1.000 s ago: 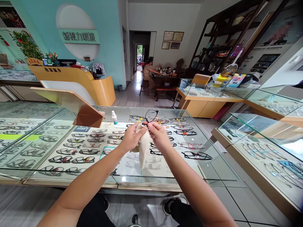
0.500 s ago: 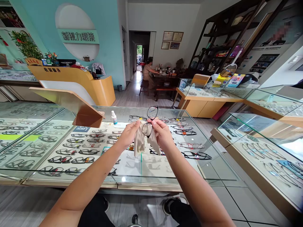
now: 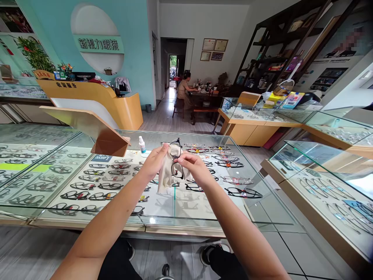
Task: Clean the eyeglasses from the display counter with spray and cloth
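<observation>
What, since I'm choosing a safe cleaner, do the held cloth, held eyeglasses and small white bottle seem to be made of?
Cream cloth: thin, matte fabric, shown by its limp folds; fibre unclear.
Eyeglasses: slim, dark rims, plastic or metal, too small to settle; see-through lenses, glass or plastic.
Small white bottle: probably smooth plastic, judging by its opaque body and narrow cap.

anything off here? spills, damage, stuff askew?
Nothing stands out. The white bottle is upright on the display case, no spill visible. Display frames lie in fairly tidy rows. The glasses in the right hand and cloth in the left hand show no obvious damage; scratches would be too small to tell.
</observation>
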Demonstrator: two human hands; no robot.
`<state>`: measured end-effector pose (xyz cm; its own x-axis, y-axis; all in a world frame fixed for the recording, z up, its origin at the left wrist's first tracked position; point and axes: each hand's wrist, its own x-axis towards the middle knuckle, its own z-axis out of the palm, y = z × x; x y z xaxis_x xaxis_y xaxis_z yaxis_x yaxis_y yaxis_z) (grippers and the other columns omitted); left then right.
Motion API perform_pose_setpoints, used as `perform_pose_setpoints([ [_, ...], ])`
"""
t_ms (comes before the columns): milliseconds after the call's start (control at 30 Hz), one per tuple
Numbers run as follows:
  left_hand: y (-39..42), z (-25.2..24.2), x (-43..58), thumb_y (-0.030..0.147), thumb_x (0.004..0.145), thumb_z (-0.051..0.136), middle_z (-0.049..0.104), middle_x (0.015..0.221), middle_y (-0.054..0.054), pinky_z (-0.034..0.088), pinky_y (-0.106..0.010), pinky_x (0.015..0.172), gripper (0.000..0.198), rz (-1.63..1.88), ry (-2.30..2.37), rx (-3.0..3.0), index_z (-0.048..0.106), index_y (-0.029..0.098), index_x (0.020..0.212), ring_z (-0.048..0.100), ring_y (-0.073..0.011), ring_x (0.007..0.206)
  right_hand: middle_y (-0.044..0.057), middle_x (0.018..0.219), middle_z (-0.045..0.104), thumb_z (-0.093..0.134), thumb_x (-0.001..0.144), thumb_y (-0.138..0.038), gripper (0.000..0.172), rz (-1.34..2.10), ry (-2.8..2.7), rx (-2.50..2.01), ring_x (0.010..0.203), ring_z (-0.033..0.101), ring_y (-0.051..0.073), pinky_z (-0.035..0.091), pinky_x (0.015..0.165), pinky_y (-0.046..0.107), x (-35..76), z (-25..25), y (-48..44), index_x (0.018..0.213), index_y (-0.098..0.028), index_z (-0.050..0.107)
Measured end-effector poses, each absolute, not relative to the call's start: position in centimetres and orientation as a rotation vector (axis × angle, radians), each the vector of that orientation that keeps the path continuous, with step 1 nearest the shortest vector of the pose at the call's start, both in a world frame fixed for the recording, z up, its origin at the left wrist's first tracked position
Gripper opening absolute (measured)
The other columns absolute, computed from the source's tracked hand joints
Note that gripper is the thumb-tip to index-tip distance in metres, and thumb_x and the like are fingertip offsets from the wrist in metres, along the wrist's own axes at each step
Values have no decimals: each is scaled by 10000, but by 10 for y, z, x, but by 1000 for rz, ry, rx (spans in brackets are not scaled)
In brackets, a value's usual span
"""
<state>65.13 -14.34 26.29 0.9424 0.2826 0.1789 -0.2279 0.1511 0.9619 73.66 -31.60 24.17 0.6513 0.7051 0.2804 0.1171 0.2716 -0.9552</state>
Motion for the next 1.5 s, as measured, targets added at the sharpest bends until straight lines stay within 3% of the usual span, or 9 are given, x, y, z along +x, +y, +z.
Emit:
perform_pose_setpoints([
  [233,-142,263,652,845,809,788,497,620,34,331,-243,535,698,390,-1,1501,593,180,728,391,-100,571,39,884,703,915,808,-638,388,499,-824,-1274,881,596,211,491,853,348,732,249,-317,788,-258,836],
  [500,-130,261,652,635,787,926,687,829,-21,475,-248,642,542,225,-60,1476,726,157,946,586,-145,693,20,845,686,942,779,-606,422,645,-677,-1112,694,559,149,443,658,294,732,248,-316,795,-204,816],
  [633,-130,263,651,574,752,966,714,861,-27,509,-253,670,532,219,-65,1458,747,156,996,616,-152,718,21,854,712,965,760,-590,430,683,-643,-1075,710,574,141,433,653,270,731,250,-316,819,-194,806],
  [867,-138,263,651,549,718,991,697,814,-17,507,-238,655,531,299,-68,1503,704,157,931,620,-154,720,-7,764,634,938,792,-615,456,714,-664,-1071,658,529,135,403,611,268,727,250,-316,831,-192,772],
  [1033,-141,258,652,545,714,993,692,803,-11,515,-242,655,522,352,-52,1491,706,159,917,602,-144,704,-25,715,580,931,794,-623,467,731,-651,-1057,613,430,124,342,593,269,724,248,-313,836,-198,741],
  [1333,-152,258,653,595,631,1023,701,779,-13,487,-251,665,561,386,32,1414,743,153,832,585,-140,699,8,875,562,877,836,-667,467,530,-717,-1098,748,455,165,392,668,281,726,243,-311,827,-230,712],
  [1500,-150,260,651,583,578,1048,694,773,-10,475,-253,665,580,306,43,1404,765,146,832,578,-139,701,-8,827,534,885,828,-666,482,567,-696,-1091,703,430,155,386,653,283,724,243,-312,810,-230,678],
])
